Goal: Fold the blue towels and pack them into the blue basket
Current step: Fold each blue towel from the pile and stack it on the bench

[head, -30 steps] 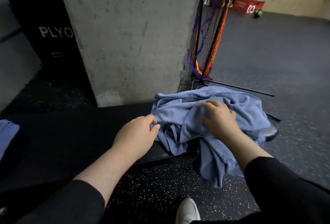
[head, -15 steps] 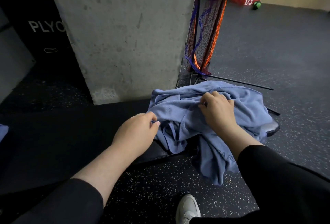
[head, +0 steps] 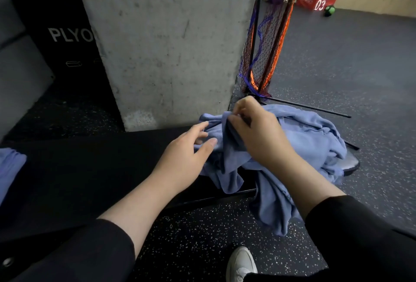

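Since a second ago, right hand [head: 258, 133] moved up and left across the towel pile [head: 299, 137], now pinching a raised fold of blue cloth near the pile's left edge, fingers curled around it. Left hand [head: 184, 158] opened from a loose curl, now with fingers spread and relaxed, tips touching the left side of the same cloth just below the pinched fold. Towel pile crumpled on the right end of the black bench [head: 90, 169], one long corner hanging over the front edge toward the speckled floor [head: 202, 236]. Another bit of blue towel [head: 10, 169] at the far left edge of the bench, well apart from the pile, mostly cut off by the frame. Basket not to be seen. Behind the bench, a concrete pillar [head: 168, 41], and left of it a black box [head: 56, 34] with white letters "PLYO". Right of the pillar, a net [head: 267, 45] in orange and blue on thin black legs, close behind the pile. Far back, a red box [head: 315, 0] marked "03" and a green ball [head: 329, 10] beside it. White shoe [head: 242, 263] at the bottom edge.
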### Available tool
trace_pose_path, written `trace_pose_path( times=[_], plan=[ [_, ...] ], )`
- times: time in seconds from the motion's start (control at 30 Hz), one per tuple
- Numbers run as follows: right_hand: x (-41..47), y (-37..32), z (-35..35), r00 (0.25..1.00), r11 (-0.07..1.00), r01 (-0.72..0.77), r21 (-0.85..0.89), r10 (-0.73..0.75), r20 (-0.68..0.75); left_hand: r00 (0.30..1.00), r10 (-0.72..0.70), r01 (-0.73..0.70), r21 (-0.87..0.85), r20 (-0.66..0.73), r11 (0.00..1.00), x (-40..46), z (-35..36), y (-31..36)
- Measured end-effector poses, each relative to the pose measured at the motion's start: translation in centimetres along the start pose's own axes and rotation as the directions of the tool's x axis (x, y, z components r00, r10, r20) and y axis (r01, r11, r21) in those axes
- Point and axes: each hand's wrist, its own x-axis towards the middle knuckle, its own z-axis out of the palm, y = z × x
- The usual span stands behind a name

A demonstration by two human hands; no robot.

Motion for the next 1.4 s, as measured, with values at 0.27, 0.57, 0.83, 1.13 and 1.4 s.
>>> trace_pose_path(
  times=[0.27, 0.57, 0.83, 1.13, 1.4],
  plan=[
    [0.8, -2.3, 3.4, 0.994, 0.966, -0.023, 0.259, -0.006, 0.11, 0.98, -0.148, 0.1, -0.31, -0.136, 0.945, 0.2, -1.1, 0.8],
    [1.9, -3.9, 5.1, 0.974, 0.897, -0.136, 0.42, 0.043, 0.224, 0.909, -0.227, 0.109, -0.327, -0.349, 0.939, 0.3, -4.3, 0.2],
    [1.3, -7.1, 7.8, 0.843, 0.946, -0.146, 0.29, -0.035, 0.537, 0.833, -0.214, 0.093, -0.251, -0.51, 0.964, -0.7, -9.5, -1.4],
    [1.6, -12.9, 12.0, 0.939, 0.817, -0.211, 0.537, 0.016, 0.344, 0.71, -0.116, 0.096, -0.069, -0.694, 0.993, -2.8, -16.1, -3.4],
    [2.0, -13.5, 13.1, 0.843, 0.824, -0.256, 0.506, -0.066, 0.533, 0.756, -0.05, 0.206, 0.164, -0.652, 0.965, -4.6, -19.0, -5.3]
  ],
)
